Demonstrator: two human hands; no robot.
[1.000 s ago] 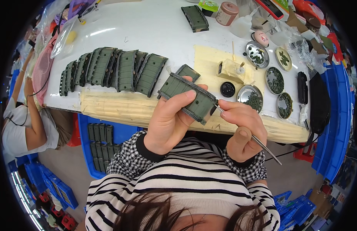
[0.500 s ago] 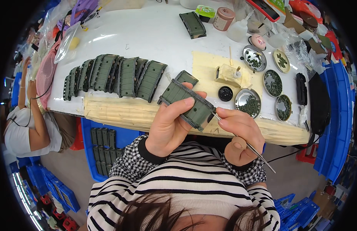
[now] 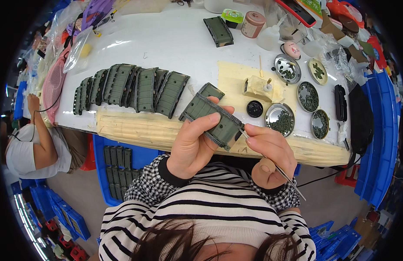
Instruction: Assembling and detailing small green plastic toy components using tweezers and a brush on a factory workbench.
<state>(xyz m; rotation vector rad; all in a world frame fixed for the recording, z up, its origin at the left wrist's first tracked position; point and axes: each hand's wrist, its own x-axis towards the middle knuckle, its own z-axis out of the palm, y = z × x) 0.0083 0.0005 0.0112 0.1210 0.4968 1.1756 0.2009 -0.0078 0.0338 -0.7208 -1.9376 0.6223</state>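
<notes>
Left hand [image 3: 188,147] pinches a green piece [image 3: 224,129]; right hand [image 3: 274,150] pinches tweezers [image 3: 290,183]. The piece seems light and hard, best held by its middle.

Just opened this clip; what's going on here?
The person's left hand holds a green part with ridged edges. The right hand grips a thin metal tool, its tip at the part's right end. Similar green parts are lined up to the left on the table; round dishes holding small green pieces sit to the right.
</notes>
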